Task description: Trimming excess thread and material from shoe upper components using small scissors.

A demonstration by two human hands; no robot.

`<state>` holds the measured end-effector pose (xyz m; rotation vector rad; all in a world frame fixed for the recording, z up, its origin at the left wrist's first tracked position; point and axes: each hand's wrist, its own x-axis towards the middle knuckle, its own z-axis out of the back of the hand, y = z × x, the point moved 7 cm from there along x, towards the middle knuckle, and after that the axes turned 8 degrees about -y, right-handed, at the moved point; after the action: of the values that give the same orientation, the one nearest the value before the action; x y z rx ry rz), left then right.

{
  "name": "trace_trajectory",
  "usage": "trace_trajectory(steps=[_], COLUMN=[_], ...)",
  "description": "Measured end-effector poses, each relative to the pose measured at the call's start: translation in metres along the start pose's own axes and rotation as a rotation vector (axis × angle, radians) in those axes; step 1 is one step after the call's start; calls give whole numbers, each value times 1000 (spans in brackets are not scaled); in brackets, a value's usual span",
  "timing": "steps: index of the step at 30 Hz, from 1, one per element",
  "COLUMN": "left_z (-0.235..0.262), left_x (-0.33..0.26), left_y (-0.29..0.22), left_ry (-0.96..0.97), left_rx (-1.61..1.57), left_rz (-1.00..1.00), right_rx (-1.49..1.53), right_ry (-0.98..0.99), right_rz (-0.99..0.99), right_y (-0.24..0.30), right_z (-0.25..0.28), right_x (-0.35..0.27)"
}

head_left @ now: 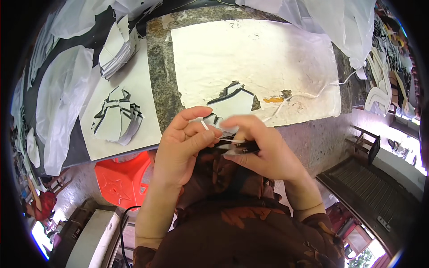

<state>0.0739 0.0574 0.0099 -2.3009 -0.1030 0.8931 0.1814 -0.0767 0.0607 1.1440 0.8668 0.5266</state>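
A worn white sheet (250, 53) covers much of the worktable from the upper centre to the right of centre. Left of it, a pale board (145, 85) carries two groups of cut pieces. A red stool (117, 181) stands below the table's edge, left of centre. Near the frame's centre, the left hand (185, 145) pinches a short white strip (205, 125) between thumb and fingers. Beside it, the right hand (270, 147), partly blurred, closes round a small dark tool (234, 152) with a greyish tip; its exact kind is unclear. On the board, a fan of black-edged panels (109, 123) lies below a tied bundle (115, 51). Just above the hands, a single white panel (234, 102) with a black edge rests on the sheet. A thin white cord (316, 95) runs from the upper right down toward the right hand.
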Motion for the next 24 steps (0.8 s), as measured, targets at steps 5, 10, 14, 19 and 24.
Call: trace_trajectory(steps=[5,10,14,19,24], left_z=[-5,-3,-32,-35,-37], left_x=[-8,-7,-11,-11,-13], left_y=[5,8,-7,4,4], left_ry=[-60,-148,-66,-61,-64], left_rx=[151,371,1250,1456,1497], left_rz=[-175,-224,-957,-1073,-1036], right_rx=[33,64,214,-67,-262], right_ry=[-111,-190,-250,16,-60], right_rz=[-74,-82,-179,-9,-111], right_y=[-19,-23,-19,-3,-15], right_z=[7,22,39,9,4], right_x=[2,10,29,62,72])
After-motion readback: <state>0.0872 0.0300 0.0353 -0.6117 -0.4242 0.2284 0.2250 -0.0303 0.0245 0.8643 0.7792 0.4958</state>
